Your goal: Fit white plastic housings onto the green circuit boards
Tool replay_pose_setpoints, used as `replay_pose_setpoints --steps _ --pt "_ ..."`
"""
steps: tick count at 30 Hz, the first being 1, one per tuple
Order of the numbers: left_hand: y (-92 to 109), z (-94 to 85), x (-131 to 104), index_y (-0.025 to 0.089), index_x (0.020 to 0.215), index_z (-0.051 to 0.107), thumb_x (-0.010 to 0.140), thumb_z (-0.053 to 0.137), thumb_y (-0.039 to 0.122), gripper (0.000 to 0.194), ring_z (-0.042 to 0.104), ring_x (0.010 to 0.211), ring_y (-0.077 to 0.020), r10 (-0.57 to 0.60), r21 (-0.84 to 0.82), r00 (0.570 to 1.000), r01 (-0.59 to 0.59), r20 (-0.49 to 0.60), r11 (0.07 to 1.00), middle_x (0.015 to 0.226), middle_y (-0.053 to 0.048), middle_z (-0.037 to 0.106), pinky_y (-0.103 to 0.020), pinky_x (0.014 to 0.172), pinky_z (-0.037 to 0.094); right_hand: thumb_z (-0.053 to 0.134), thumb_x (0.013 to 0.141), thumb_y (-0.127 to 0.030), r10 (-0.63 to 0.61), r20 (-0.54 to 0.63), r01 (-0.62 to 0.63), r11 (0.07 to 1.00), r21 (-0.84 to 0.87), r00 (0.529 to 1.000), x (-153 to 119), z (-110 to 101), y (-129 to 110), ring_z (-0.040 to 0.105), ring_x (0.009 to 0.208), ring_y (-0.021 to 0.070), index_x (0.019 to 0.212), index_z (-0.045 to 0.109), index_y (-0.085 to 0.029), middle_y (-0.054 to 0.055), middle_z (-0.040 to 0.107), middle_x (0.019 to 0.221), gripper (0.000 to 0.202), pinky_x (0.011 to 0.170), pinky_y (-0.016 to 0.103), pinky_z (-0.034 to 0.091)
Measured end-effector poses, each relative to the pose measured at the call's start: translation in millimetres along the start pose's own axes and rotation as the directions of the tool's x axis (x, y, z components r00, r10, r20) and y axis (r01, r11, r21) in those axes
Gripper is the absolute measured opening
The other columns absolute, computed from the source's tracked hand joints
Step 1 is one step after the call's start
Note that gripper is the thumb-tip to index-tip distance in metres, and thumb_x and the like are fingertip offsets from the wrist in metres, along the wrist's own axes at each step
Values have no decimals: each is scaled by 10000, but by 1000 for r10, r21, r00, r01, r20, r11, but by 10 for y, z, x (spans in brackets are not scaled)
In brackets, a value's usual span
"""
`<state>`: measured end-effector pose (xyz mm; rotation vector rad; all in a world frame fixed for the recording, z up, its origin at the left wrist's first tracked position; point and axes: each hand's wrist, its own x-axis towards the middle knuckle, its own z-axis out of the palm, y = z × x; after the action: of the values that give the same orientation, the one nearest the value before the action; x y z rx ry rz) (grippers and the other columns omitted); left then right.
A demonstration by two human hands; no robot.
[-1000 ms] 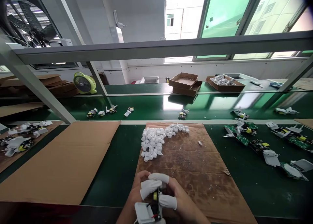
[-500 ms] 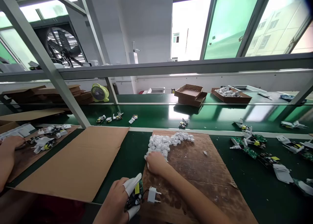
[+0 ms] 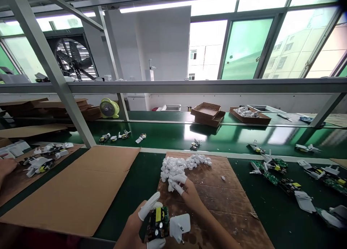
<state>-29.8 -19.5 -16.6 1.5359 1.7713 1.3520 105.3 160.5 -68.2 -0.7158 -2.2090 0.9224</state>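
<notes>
My left hand (image 3: 145, 223), with white finger cots on, is closed around a circuit board (image 3: 159, 220) with a yellow-wrapped part. A white two-pin plug piece (image 3: 180, 227) hangs beside the board's right side, its pins towards me. My right hand (image 3: 187, 191), also in finger cots, reaches the near edge of a pile of small white pieces (image 3: 173, 165). Its thumb and forefinger are brought together on one small white piece (image 3: 171, 185). The pile lies on a stained brown cardboard sheet (image 3: 217, 205).
More circuit boards with white plug parts (image 3: 292, 187) lie on the green surface at right. Left of me is a flat cardboard sheet (image 3: 76, 191), and beyond it a co-worker's hand (image 3: 7, 167). Cardboard trays (image 3: 207, 111) and a small green fan (image 3: 109, 108) stand behind.
My right hand has turned and its finger cots now show at the pile's near edge. In my left hand the board has turned, showing the plug piece's broad white side. The view has tilted up.
</notes>
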Motion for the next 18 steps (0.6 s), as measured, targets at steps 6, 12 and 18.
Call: replay_pose_setpoints --steps 6,12,18 --pt "168 168 95 258 1291 568 673 753 373 655 558 1176 -358 -134 -88 986 142 97 986 1235 -79 638 -368 941 517 462 836 -177 131 -15 -130 990 55 991 -165 -152 170 603 844 264 878 687 -99 150 669 872 242 790 387 478" --pt "148 133 43 330 1312 557 581 829 466 792 493 1244 -405 -261 -184 937 305 231 934 1175 -57 662 -434 1048 436 609 840 -262 -90 -19 88 870 486 996 -414 -486 -254 625 800 194 972 701 -210 69 690 899 170 730 299 495" --pt "142 215 39 335 1396 449 559 854 467 939 560 1174 -393 -141 -403 894 326 425 855 1210 -90 649 -453 974 482 724 796 -182 -350 -113 327 647 689 930 -614 -602 -679 649 806 172 1023 730 -294 44 713 869 252 746 273 503"
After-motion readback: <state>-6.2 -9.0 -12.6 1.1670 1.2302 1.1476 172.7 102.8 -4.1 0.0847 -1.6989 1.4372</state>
